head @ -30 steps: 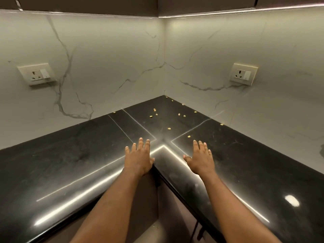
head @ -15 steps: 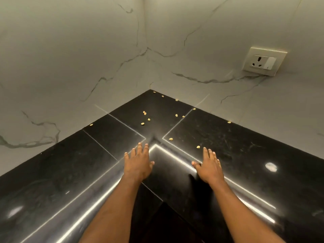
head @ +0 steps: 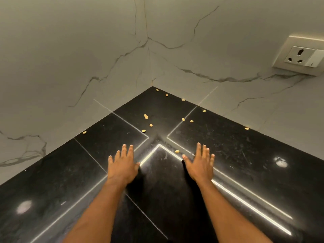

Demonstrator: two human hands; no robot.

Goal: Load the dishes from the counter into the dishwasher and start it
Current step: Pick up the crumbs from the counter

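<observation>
Nearest the camera, two bare forearms are reaching out over the inner corner of the black counter (head: 52, 181). The left hand (head: 121, 165) is lying palm down, fingers straight and slightly fanned, holding nothing. The right hand (head: 199, 166) is doing the same just across the bright seam, thumb out, also holding nothing. Whether the palms are pressing on the stone or hovering just above it, I cannot tell.

Just beyond the right thumb one small yellowish seed is lying. More seeds (head: 150, 125) are lying scattered toward the back corner and along the back edges, where the counter is meeting the marble wall (head: 70, 58). A socket (head: 301, 56) is sitting on the right-hand wall, above the back edge.

No dishes and no dishwasher are showing here, so the task's things are lying outside this view, and loading is not looking begun. The main risk, as I am judging it, is that the person is searching a stretch of counter with nothing to load and losing time. Hands sweeping forward may also be brushing seeds off the front edge, or picking them up on the palms and carrying grit onto plates. The stone is looking glossy, so a leaning palm may be sliding.
</observation>
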